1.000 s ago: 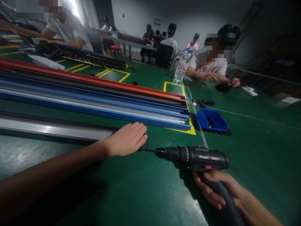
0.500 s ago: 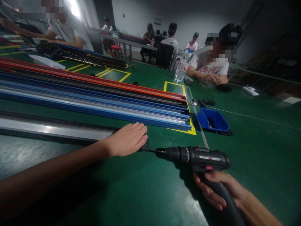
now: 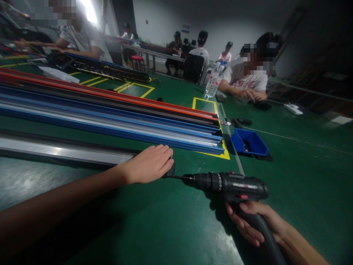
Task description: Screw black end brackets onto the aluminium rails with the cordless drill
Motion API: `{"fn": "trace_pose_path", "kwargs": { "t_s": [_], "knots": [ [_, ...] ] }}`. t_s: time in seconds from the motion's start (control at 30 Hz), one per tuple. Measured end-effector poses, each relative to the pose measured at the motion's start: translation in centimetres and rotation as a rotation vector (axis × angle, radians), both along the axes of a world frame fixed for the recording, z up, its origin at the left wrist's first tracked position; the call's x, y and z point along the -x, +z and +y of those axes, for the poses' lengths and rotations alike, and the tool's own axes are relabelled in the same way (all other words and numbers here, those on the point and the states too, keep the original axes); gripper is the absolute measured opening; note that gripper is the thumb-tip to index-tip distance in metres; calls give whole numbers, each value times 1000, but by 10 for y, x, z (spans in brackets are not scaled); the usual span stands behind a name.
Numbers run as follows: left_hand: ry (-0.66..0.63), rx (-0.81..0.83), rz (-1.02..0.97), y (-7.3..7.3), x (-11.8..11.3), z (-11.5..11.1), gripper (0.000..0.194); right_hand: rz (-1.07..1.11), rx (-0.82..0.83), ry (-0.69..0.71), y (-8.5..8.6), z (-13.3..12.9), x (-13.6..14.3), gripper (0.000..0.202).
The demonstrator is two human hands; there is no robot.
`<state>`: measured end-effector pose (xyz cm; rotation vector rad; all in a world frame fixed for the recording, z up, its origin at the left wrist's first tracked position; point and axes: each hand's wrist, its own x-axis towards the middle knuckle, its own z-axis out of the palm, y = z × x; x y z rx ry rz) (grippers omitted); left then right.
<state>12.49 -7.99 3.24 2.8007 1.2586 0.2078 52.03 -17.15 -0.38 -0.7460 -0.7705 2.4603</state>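
Observation:
My left hand (image 3: 151, 163) is closed over the right end of a long black and silver metal profile (image 3: 71, 151) lying on the green table. A small black end piece (image 3: 171, 170) shows just past its fingers. My right hand (image 3: 253, 222) grips the handle of a black cordless drill (image 3: 234, 184), held level and pointing left. The drill's long thin bit (image 3: 180, 177) reaches the black end piece at the profile's end. Where the tip meets it is hard to make out, partly hidden by my left hand.
Beyond the profile lie several blue profiles (image 3: 138, 129) and an orange one (image 3: 124, 95). A blue bin (image 3: 250, 141) with small dark parts stands to the right. Water bottles (image 3: 213, 82) stand near a seated person (image 3: 245, 79) across the table. Other people sit farther back.
Both hands, the drill and the profile hold almost the same position. The view has shifted slightly, and the person across the table has moved their hands a little.

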Motion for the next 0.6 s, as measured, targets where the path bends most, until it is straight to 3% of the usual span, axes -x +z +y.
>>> {"fn": "trace_pose_path", "kwargs": {
  "t_s": [0.6],
  "knots": [
    [12, 22, 22, 1, -1, 0, 39, 32, -55, -5, 1, 0, 1, 33]
  ]
}}
